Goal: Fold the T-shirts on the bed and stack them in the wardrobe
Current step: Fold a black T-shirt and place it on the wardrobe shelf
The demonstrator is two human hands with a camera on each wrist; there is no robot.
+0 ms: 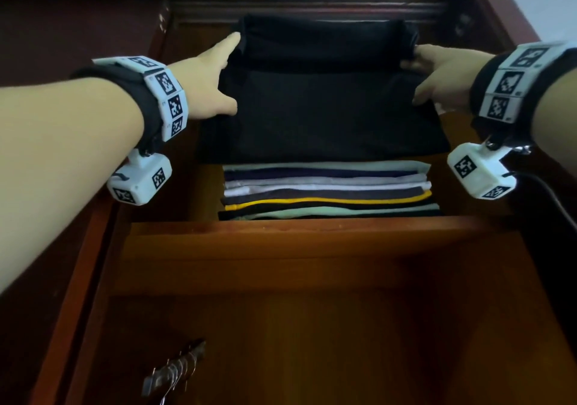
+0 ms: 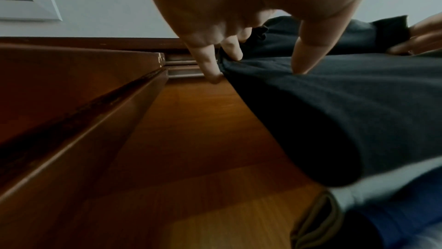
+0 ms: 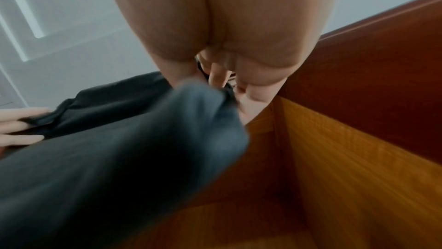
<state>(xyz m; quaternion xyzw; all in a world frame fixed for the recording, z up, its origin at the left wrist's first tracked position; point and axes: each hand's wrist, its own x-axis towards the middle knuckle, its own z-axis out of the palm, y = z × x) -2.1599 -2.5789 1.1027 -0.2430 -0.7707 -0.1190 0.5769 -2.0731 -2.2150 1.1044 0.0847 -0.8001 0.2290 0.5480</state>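
One folded black T-shirt (image 1: 324, 105) lies on top of the stack of folded T-shirts (image 1: 324, 190) on the wardrobe shelf (image 1: 312, 239), overhanging the stack's front edge. The stack shows about nine folded layers in pale green, navy, white, grey, yellow and black. The left hand (image 1: 215, 76) holds the shirt's left edge, thumb on top and fingers (image 2: 210, 64) alongside and beneath it. The right hand (image 1: 443, 70) grips the right edge, fingers curled into the cloth. Below the shelf, one bunch of metal hangers (image 1: 175, 370) hangs at the left.
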